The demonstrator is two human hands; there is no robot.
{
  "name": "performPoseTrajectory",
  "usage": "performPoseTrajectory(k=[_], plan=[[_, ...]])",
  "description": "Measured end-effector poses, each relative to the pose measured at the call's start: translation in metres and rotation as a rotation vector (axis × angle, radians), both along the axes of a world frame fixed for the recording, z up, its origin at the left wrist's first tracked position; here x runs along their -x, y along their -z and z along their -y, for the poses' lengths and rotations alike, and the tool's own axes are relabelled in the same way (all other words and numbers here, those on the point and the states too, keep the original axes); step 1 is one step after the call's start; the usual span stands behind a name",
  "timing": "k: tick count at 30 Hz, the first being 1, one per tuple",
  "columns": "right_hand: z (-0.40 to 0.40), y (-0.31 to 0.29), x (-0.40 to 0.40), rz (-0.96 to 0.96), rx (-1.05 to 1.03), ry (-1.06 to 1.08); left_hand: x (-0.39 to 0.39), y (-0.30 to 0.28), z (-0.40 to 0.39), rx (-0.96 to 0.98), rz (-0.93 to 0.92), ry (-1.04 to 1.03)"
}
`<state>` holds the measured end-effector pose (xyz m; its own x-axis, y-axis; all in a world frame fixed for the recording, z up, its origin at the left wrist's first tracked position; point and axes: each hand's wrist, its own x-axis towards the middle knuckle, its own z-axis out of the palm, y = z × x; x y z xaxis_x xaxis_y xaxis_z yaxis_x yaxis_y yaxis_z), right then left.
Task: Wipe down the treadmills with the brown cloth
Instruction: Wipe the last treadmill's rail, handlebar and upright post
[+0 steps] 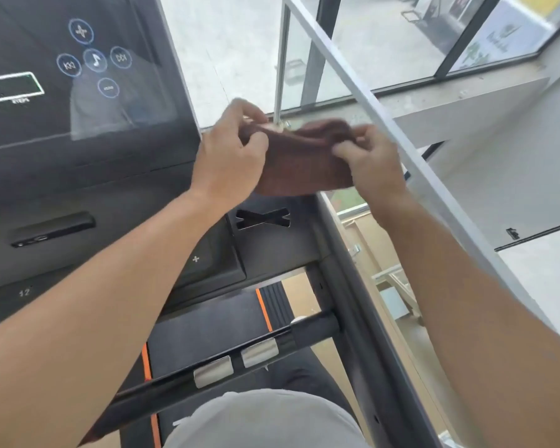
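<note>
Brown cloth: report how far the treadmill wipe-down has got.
Done: nothing here shows a wiped surface. In hand: the left hand and right hand both pinch the brown cloth in the air, beside the console, touching no surface. Left: the console and the handlebar at least.

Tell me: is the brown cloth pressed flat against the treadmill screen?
No; both hands hold the brown cloth in the air, right of the screen.

Open air is found between the treadmill console [78,130] on the left and the slanted white rail [385,124] on the right. Passage rightward is barred by that rail; forward, by window glass [246,53] and a thin metal post [280,59]. Below, the black handlebar [227,360] crosses.
</note>
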<state>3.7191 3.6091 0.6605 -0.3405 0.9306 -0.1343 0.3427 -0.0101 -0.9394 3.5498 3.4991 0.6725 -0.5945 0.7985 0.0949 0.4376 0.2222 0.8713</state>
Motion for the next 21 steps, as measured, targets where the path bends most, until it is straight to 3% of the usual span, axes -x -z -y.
performPoseTrajectory(k=[2, 3, 4, 7, 13, 17, 21], plan=[[0.016, 0.034, -0.017, 0.555, -0.045, -0.086, -0.006, 0.03, 0.015, 0.252, -0.168, 0.032], [0.026, 0.048, -0.023, 0.707, -0.09, -0.129, -0.012, 0.045, 0.021, 0.313, -0.266, 0.052], [0.036, 0.059, -0.025, 0.733, -0.125, -0.157, -0.02, 0.056, 0.026, 0.324, -0.336, 0.079], [0.052, 0.078, -0.012, 0.555, -0.109, -0.159, -0.04, 0.079, 0.027, 0.42, -0.376, 0.178], [0.011, 0.095, 0.03, 0.569, 0.018, -0.111, -0.035, 0.109, -0.011, 0.627, -0.542, 0.252], [-0.031, 0.102, 0.054, 0.508, 0.123, -0.141, -0.013, 0.11, -0.052, 0.666, -0.538, 0.245], [-0.071, 0.108, 0.08, 0.482, 0.184, -0.176, 0.02, 0.106, -0.097, 0.733, -0.418, 0.337]])
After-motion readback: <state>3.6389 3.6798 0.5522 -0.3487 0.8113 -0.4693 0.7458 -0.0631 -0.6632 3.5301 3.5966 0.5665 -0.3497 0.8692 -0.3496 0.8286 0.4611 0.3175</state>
